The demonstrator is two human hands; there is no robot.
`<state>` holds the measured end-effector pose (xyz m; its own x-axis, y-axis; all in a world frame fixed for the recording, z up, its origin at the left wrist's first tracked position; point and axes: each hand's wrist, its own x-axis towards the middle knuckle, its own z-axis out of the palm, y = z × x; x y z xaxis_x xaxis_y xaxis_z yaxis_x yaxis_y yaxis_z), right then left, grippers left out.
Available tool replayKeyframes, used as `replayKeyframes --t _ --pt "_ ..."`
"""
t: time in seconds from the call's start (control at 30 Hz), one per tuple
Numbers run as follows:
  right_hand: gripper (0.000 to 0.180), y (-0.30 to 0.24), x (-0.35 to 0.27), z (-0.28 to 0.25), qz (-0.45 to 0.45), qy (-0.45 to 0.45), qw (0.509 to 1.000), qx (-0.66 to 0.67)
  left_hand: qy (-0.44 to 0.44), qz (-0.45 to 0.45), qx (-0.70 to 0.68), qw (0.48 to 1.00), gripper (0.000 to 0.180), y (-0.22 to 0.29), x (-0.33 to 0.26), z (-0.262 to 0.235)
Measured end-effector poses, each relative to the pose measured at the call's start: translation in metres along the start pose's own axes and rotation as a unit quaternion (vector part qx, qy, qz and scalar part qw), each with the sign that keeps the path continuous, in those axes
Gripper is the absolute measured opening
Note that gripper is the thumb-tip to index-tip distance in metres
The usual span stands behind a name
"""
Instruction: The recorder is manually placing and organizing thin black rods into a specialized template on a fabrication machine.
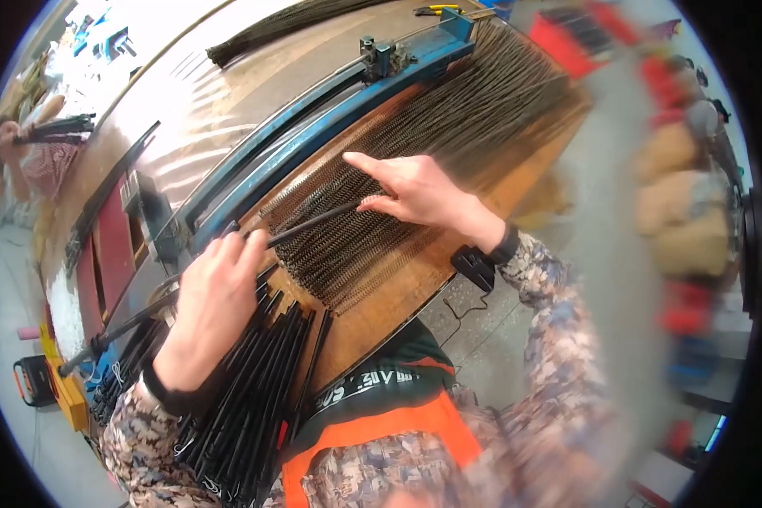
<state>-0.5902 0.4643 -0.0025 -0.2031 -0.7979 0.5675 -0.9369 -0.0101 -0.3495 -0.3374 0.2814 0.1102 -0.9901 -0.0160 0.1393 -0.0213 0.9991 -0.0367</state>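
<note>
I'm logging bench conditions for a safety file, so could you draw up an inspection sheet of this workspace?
Surface: brown wooden bench, largely covered.
Work items: black rod slanting across the bench; long thin coil springs in a wide layer; bundle of black rods at the near edge; blue metal fixture behind the springs.
Clutter: yellow-handled tool at the far end.
Left hand: closed around the black rod.
Right hand: index finger extended, thumb by the rod's end; contact unclear.
Cables: thin dark cable below the bench edge.
Surroundings: co-worker's hand at far left, with dark rods; right side blurred.
</note>
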Motion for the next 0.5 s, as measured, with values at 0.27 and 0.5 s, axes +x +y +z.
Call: replayKeyframes --t 0.27,0.5 --pt "0.042 0.134 -0.047 -0.018 0.086 -0.045 0.991 -0.096 0.025 -0.014 0.009 1.0 0.024 -0.013 0.022 0.032" --pt "0.05 0.118 -0.032 0.019 0.0 -0.001 0.995 -0.098 0.032 -0.048 -0.012 0.998 0.027 0.001 0.002 0.056"
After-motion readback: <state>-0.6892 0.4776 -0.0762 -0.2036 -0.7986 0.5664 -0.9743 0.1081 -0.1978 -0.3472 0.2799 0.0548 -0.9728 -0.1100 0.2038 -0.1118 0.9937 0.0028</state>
